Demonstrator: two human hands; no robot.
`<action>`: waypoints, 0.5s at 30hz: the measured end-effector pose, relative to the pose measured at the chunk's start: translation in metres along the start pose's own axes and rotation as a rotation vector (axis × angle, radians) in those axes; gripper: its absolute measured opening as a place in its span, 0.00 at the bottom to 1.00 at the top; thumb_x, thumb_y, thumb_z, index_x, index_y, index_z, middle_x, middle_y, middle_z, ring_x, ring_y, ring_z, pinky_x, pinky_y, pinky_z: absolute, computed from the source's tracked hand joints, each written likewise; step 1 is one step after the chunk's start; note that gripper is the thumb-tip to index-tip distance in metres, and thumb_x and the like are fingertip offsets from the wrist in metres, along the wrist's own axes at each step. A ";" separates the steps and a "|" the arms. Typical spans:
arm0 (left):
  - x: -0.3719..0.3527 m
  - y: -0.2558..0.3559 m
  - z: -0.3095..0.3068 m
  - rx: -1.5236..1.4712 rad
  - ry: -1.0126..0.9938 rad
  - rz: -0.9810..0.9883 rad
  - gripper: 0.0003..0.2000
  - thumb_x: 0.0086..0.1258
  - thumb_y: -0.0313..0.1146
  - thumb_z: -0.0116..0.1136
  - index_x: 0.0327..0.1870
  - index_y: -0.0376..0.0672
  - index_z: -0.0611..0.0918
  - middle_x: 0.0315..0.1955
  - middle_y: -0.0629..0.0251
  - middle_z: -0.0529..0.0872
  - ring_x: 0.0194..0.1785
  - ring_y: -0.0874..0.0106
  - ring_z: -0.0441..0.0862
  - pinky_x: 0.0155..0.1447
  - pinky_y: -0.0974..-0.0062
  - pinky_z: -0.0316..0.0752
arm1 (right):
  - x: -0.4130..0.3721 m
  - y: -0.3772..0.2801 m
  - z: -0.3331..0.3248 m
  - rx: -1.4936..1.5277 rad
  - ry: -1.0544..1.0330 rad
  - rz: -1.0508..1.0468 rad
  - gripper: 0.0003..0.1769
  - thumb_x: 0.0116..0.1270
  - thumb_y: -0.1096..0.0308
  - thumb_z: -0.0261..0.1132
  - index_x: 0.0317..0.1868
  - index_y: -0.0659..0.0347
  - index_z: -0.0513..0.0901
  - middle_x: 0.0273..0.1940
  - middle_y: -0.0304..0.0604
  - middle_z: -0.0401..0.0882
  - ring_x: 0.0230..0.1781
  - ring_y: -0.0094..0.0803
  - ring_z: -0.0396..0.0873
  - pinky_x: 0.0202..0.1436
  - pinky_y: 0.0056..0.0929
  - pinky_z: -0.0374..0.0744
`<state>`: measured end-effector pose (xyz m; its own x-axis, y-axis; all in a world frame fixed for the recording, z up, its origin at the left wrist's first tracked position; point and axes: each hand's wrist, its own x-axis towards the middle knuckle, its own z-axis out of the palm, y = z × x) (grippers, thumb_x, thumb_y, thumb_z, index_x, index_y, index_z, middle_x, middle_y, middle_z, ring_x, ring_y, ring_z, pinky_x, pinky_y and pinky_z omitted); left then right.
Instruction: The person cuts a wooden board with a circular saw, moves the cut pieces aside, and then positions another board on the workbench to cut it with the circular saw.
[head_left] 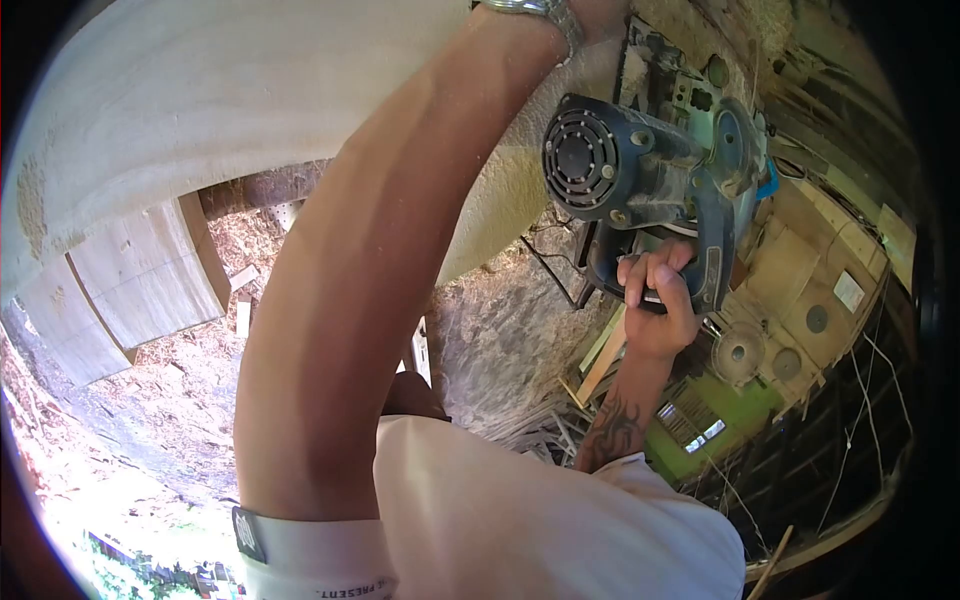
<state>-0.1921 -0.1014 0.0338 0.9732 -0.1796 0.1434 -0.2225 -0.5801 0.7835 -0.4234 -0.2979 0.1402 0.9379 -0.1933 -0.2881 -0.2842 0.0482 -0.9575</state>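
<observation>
My right hand (660, 285) is wrapped around the rear handle of a dusty dark-blue circular saw (650, 165). The saw's round, vented motor housing faces left, and its base sits by the edge of a large pale wooden board (240, 90). Up at the top edge, my left hand (597, 18) lies beyond the saw's left side, near the board. Only its wrist side shows below a metal watch, and its fingers are out of frame. Where the blade meets the wood is hidden.
Wooden panels (150, 275) stand at the left above ground strewn with shavings. Wood strips (605, 355) and scraps lie below the saw. At the right are a brown board with round discs (790, 290), a green panel (705, 410) and hanging wires.
</observation>
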 end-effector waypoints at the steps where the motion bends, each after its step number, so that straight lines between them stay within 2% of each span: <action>1: 0.000 0.001 -0.002 -0.003 -0.034 -0.003 0.09 0.63 0.31 0.57 0.33 0.39 0.88 0.35 0.44 0.88 0.42 0.50 0.88 0.48 0.56 0.83 | -0.004 0.001 -0.003 0.011 0.003 0.007 0.11 0.61 0.82 0.58 0.44 0.61 0.72 0.29 0.44 0.70 0.17 0.32 0.71 0.34 0.39 0.72; 3: 0.001 0.003 -0.007 -0.002 -0.092 -0.009 0.08 0.62 0.32 0.59 0.33 0.39 0.88 0.34 0.45 0.88 0.42 0.50 0.88 0.48 0.56 0.83 | -0.013 0.006 -0.012 0.018 -0.017 0.009 0.12 0.61 0.81 0.59 0.44 0.61 0.72 0.29 0.44 0.70 0.18 0.32 0.71 0.35 0.39 0.73; 9: -0.003 0.008 -0.001 0.061 0.001 -0.042 0.08 0.61 0.32 0.60 0.33 0.40 0.88 0.34 0.45 0.88 0.42 0.51 0.88 0.48 0.56 0.83 | -0.035 0.000 -0.018 -0.036 -0.049 0.042 0.12 0.60 0.80 0.61 0.42 0.60 0.71 0.28 0.42 0.69 0.18 0.31 0.71 0.35 0.39 0.73; 12: -0.005 0.006 -0.001 0.014 0.000 -0.037 0.08 0.63 0.32 0.59 0.33 0.40 0.88 0.36 0.46 0.89 0.43 0.52 0.88 0.47 0.57 0.83 | -0.015 0.000 -0.015 -0.025 -0.129 0.021 0.11 0.60 0.80 0.60 0.42 0.60 0.71 0.29 0.42 0.69 0.18 0.31 0.71 0.34 0.39 0.72; 15: -0.007 0.006 0.000 0.072 0.109 -0.018 0.08 0.64 0.32 0.57 0.34 0.41 0.88 0.37 0.46 0.89 0.44 0.53 0.88 0.47 0.58 0.84 | 0.001 -0.002 -0.016 -0.020 -0.124 0.027 0.11 0.60 0.79 0.59 0.43 0.60 0.70 0.29 0.43 0.69 0.18 0.31 0.71 0.33 0.39 0.71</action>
<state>-0.2002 -0.1036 0.0378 0.9766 -0.0839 0.1979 -0.2052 -0.6384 0.7419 -0.4251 -0.3133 0.1425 0.9470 -0.0698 -0.3137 -0.3122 0.0324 -0.9495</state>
